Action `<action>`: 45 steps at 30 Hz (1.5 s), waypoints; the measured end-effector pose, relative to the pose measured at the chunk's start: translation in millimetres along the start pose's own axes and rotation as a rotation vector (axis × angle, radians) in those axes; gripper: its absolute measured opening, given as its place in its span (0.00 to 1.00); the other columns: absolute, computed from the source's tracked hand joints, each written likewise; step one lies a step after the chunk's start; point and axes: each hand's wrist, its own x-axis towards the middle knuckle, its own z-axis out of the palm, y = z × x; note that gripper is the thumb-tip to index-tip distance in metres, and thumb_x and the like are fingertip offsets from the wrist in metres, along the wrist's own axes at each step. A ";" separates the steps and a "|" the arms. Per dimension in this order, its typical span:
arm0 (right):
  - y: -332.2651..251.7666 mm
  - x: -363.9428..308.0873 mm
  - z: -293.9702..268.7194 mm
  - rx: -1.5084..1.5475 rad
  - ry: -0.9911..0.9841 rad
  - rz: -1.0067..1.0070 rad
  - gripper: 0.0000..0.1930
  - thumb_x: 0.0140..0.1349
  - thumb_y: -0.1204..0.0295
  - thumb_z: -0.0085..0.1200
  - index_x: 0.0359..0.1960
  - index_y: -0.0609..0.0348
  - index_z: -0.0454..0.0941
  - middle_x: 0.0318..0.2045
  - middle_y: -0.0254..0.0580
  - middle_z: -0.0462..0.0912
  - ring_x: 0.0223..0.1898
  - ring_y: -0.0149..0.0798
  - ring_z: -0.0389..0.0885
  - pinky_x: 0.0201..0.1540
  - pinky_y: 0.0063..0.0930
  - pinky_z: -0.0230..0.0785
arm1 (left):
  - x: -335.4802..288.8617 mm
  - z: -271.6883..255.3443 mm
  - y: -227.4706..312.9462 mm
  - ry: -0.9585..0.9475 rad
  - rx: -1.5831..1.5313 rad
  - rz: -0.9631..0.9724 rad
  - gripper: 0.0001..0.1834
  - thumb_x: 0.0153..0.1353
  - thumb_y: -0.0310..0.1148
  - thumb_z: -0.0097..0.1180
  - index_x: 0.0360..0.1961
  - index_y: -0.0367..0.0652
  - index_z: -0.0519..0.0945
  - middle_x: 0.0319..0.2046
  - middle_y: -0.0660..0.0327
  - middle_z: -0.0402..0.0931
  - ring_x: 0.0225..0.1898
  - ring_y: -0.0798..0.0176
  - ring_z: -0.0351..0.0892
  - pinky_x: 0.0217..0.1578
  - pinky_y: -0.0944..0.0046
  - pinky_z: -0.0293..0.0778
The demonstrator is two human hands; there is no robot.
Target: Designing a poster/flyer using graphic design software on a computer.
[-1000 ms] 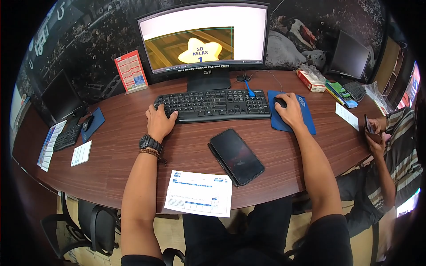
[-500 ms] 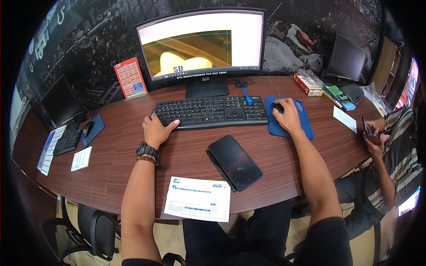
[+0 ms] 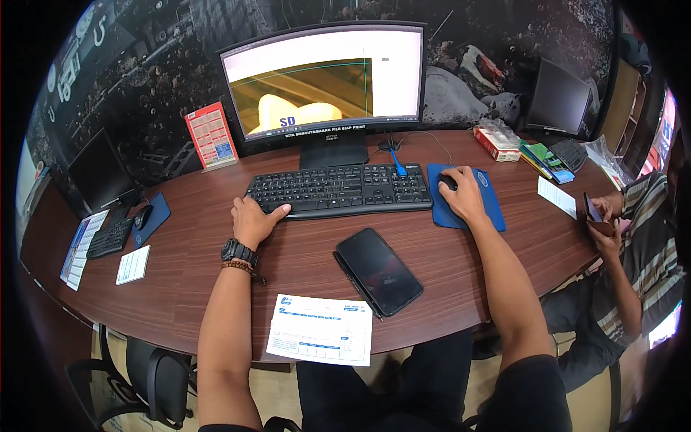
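Note:
My left hand (image 3: 253,222) rests at the lower left corner of the black keyboard (image 3: 338,191), its thumb stretched out along the front edge and its fingers apart. My right hand (image 3: 466,194) is wrapped over a black mouse (image 3: 449,181), mostly hidden under the fingers, on a blue mouse pad (image 3: 492,204). Behind the keyboard stands a curved monitor (image 3: 309,86). On its screen are a yellow star-like shape on brown, thin guide lines and a white area. Between my forearms lies a black smartphone (image 3: 379,271), with a pen along its left side. A printed form (image 3: 320,330) overlaps the near table edge.
A red desk calendar (image 3: 211,135) stands left of the monitor. Other workstations hold a left monitor (image 3: 104,169) and a right monitor (image 3: 559,97). A red and white box (image 3: 497,144) sits at the back right. Another person (image 3: 633,237) holds a phone at the right edge.
The whole view has shifted slightly, with the desk lower in the picture. A small dark label now shows in the screen's white area. Both hands keep their places.

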 end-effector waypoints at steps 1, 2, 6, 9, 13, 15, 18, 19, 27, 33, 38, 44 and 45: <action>-0.6 0.0 -0.1 0.000 0.000 -0.001 0.20 0.57 0.64 0.60 0.50 0.58 0.82 0.52 0.54 0.75 0.52 0.58 0.79 0.56 0.44 0.72 | 0.2 0.6 -1.2 0.003 0.003 0.001 0.52 0.47 0.66 0.70 0.50 0.21 0.73 0.54 0.39 0.68 0.58 0.36 0.69 0.55 0.45 0.74; -0.5 0.0 0.0 -0.001 0.001 0.000 0.20 0.57 0.64 0.61 0.50 0.58 0.82 0.52 0.54 0.75 0.52 0.58 0.79 0.56 0.45 0.72 | 0.4 1.2 -1.7 0.005 0.006 0.002 0.52 0.47 0.67 0.70 0.50 0.21 0.73 0.54 0.39 0.68 0.58 0.36 0.69 0.55 0.45 0.74; 0.4 -0.4 0.7 -0.004 0.003 -0.004 0.19 0.57 0.64 0.61 0.50 0.58 0.82 0.52 0.54 0.75 0.52 0.58 0.79 0.56 0.44 0.72 | -0.4 1.5 -2.1 0.011 0.003 0.005 0.52 0.47 0.67 0.69 0.50 0.21 0.73 0.54 0.39 0.69 0.58 0.36 0.69 0.55 0.45 0.74; 1.2 -1.1 0.2 -0.001 0.000 -0.010 0.19 0.57 0.64 0.61 0.50 0.57 0.82 0.52 0.54 0.75 0.53 0.58 0.78 0.56 0.45 0.72 | 0.2 2.2 -0.9 0.001 0.009 0.007 0.52 0.47 0.67 0.69 0.50 0.21 0.74 0.54 0.39 0.69 0.58 0.36 0.69 0.55 0.45 0.74; -12.0 -2.9 0.4 -0.037 -0.007 0.029 0.19 0.56 0.65 0.61 0.49 0.55 0.82 0.52 0.52 0.75 0.58 0.57 0.74 0.60 0.47 0.68 | 2.0 3.8 -2.9 0.012 0.012 0.014 0.52 0.48 0.67 0.69 0.50 0.20 0.73 0.53 0.39 0.69 0.57 0.36 0.69 0.56 0.45 0.72; -20.1 -1.2 0.3 -0.180 0.101 -0.298 0.18 0.55 0.67 0.60 0.48 0.54 0.83 0.53 0.51 0.75 0.62 0.56 0.69 0.64 0.48 0.63 | 3.4 7.5 -2.4 0.030 0.000 0.013 0.52 0.49 0.67 0.68 0.50 0.20 0.73 0.54 0.38 0.69 0.57 0.35 0.69 0.57 0.45 0.71; -47.8 -10.7 14.4 -0.032 -0.037 -0.484 0.14 0.58 0.68 0.59 0.46 0.53 0.83 0.56 0.51 0.73 0.66 0.60 0.63 0.69 0.52 0.55 | 5.3 12.1 -5.8 0.087 0.008 0.078 0.52 0.50 0.66 0.67 0.54 0.21 0.72 0.54 0.37 0.68 0.59 0.35 0.68 0.60 0.44 0.67; -58.9 -15.1 20.0 0.010 -0.089 -0.515 0.14 0.60 0.67 0.58 0.47 0.52 0.83 0.56 0.52 0.73 0.67 0.60 0.61 0.70 0.54 0.53 | 5.0 12.7 -5.2 0.087 0.011 0.105 0.52 0.51 0.66 0.66 0.56 0.22 0.72 0.56 0.36 0.67 0.61 0.35 0.65 0.61 0.43 0.65; -82.6 -26.2 22.5 -0.065 -0.249 -0.558 0.13 0.67 0.63 0.55 0.51 0.47 0.83 0.62 0.51 0.68 0.72 0.61 0.52 0.74 0.62 0.41 | -1.0 9.0 3.2 0.103 -0.031 0.227 0.43 0.58 0.63 0.62 0.60 0.33 0.76 0.66 0.35 0.60 0.67 0.36 0.57 0.65 0.40 0.59; -78.4 -21.7 17.7 0.008 -0.234 -0.517 0.13 0.68 0.64 0.53 0.51 0.49 0.83 0.62 0.51 0.68 0.72 0.59 0.53 0.74 0.62 0.41 | 2.7 10.7 10.8 0.068 0.030 0.178 0.41 0.59 0.69 0.53 0.60 0.45 0.79 0.65 0.36 0.61 0.67 0.37 0.58 0.64 0.41 0.60; -78.4 -19.8 23.4 0.020 -0.213 -0.524 0.13 0.67 0.64 0.55 0.50 0.49 0.83 0.60 0.51 0.70 0.71 0.59 0.56 0.74 0.60 0.43 | 5.6 11.2 7.4 0.045 0.058 0.131 0.43 0.59 0.70 0.52 0.62 0.45 0.77 0.66 0.36 0.58 0.67 0.36 0.58 0.64 0.40 0.58; -71.4 -18.1 21.9 0.003 -0.184 -0.492 0.12 0.65 0.66 0.56 0.49 0.51 0.83 0.59 0.50 0.72 0.70 0.58 0.57 0.71 0.58 0.47 | -2.4 11.4 21.2 -0.052 0.048 0.208 0.50 0.56 0.72 0.54 0.68 0.44 0.69 0.68 0.32 0.54 0.71 0.31 0.50 0.67 0.33 0.49; -71.8 -18.6 23.6 -0.004 -0.184 -0.489 0.12 0.66 0.66 0.56 0.49 0.51 0.83 0.59 0.50 0.72 0.70 0.58 0.57 0.72 0.58 0.47 | -3.4 9.8 21.5 -0.079 0.062 0.225 0.50 0.56 0.72 0.55 0.69 0.44 0.69 0.68 0.32 0.54 0.71 0.31 0.49 0.67 0.33 0.48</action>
